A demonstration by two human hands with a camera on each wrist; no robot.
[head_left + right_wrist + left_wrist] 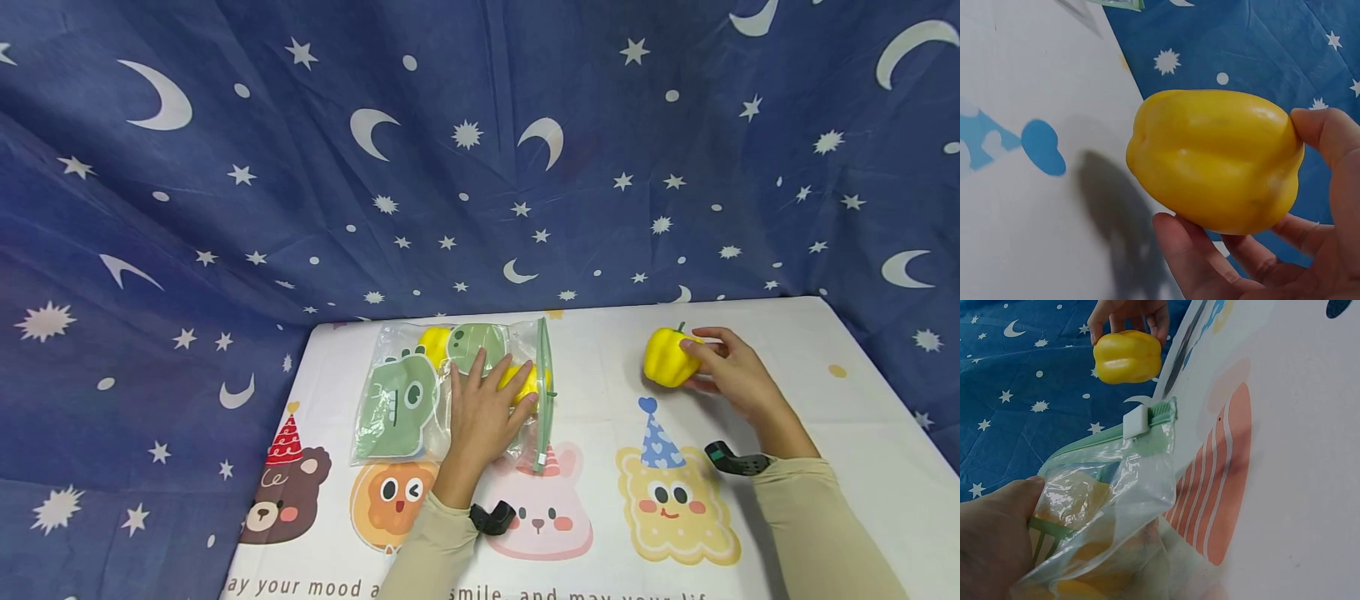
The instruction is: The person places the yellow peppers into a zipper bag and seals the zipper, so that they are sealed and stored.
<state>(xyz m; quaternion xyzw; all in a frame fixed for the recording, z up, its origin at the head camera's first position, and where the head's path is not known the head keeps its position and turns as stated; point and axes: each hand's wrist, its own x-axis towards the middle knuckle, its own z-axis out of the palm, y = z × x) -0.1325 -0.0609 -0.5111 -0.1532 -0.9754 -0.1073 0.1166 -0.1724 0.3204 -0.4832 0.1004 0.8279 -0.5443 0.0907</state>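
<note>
My right hand [731, 375] grips a yellow bell pepper [663, 358] with thumb and fingers at its sides. A shadow lies on the white cloth beside the pepper [1213, 159] in the right wrist view. My left hand [483, 412] rests with spread fingers on a clear zip bag [393, 408] printed with green cartoon monsters. Through the plastic show two yellow shapes, one near the back edge [432, 340] and a bell pepper [521, 382] under my left fingers, by the green zip strip. A white slider [1135, 422] sits at the strip's near end.
The table's white cloth [592, 375] carries printed cartoon figures, among them a bear, a pink rabbit and a yellow biscuit. A dark blue curtain [465, 167] with moons and stars hangs behind the table and along its left side. Dark devices [492, 518] sit on both wrists.
</note>
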